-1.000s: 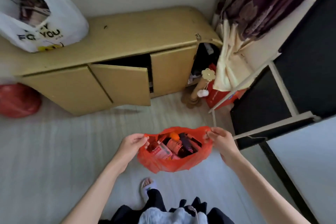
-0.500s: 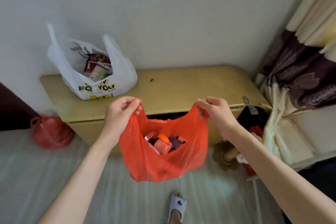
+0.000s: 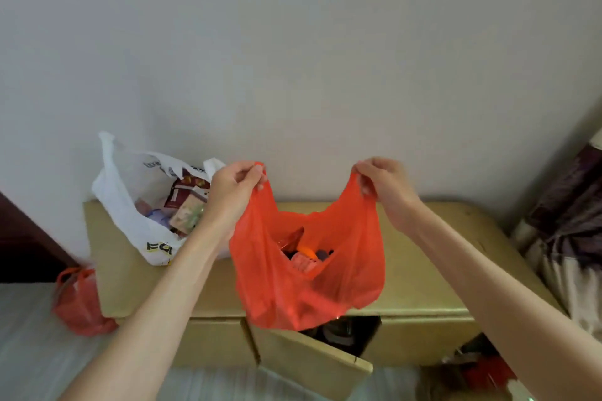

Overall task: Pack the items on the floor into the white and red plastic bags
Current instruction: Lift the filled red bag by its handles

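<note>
Up comes the red bag [image 3: 306, 273] off the floor, left hand [image 3: 233, 187] and right hand [image 3: 386, 187] pinching its handles, now above the surface [image 3: 423, 270] beside the white bag [image 3: 130, 205] — packing looks nearly finished.

Only the bold black letters "FO" can be read, low on the crumpled white plastic bag [image 3: 130, 205] at about nine o'clock; the grey print near its rim is illegible.

Left hand [image 3: 235, 187], right hand [image 3: 384, 184] holding red bag [image 3: 306, 280] handles above cabinet [image 3: 423, 270]
</note>
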